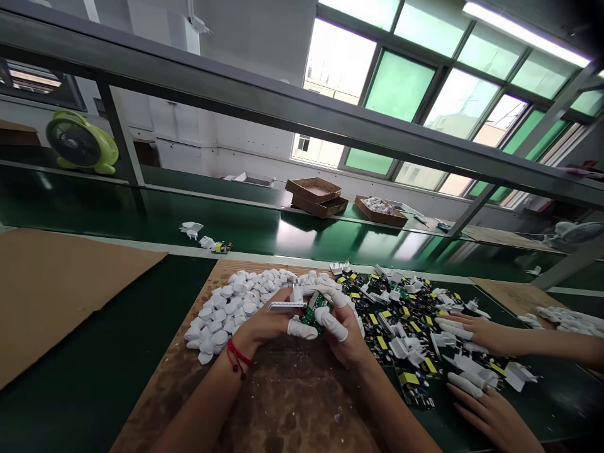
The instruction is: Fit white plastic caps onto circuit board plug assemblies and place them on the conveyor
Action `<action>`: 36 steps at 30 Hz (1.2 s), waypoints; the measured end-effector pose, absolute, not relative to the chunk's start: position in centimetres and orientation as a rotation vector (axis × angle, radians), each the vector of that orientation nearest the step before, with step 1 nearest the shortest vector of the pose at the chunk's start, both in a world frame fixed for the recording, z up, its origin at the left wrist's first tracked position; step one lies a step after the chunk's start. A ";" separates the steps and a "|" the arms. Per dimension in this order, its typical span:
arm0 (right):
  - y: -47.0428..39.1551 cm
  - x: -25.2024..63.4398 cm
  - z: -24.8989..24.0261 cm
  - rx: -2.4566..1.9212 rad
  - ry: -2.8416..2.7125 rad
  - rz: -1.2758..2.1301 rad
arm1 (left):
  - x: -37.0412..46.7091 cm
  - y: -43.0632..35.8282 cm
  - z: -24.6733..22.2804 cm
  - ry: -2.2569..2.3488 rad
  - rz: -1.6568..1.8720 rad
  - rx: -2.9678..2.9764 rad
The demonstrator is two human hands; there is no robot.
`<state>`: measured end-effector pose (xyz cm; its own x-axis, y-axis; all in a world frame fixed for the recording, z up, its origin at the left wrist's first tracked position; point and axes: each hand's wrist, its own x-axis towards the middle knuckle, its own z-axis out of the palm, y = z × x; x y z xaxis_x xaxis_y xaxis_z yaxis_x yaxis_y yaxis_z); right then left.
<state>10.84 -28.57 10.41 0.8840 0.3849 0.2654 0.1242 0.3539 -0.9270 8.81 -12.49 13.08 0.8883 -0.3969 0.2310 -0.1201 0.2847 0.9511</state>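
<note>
Above the brown board (302, 402), my left hand (271, 321), with a red string bracelet at the wrist, holds a white plug housing (287, 306) with its pins up. My right hand (344, 324) grips a small green circuit board (314, 309) close against that housing. White covers sit on fingertips of both hands. Behind and to the left of my hands lies a heap of white plastic pieces (226, 308). To the right spreads a pile of circuit boards with yellow parts and white plug pieces (406, 321).
Another person's two hands (491, 333) (495, 412) reach into the pile from the right. Cardboard (61, 283) lies at the left. Beyond are stacked trays (316, 195), a tray of white pieces (381, 211), a green fan (80, 143) and a metal rail (264, 104).
</note>
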 end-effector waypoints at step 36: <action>-27.8 10.7 10.9 -1.138 -0.318 0.300 | 8.9 -13.2 13.1 -0.469 -0.168 1.308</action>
<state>10.68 -27.79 10.85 0.9159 0.3902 0.0941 -0.0714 0.3890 -0.9185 8.88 -13.15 13.07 0.8948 -0.3782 0.2371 -0.1415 0.2635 0.9542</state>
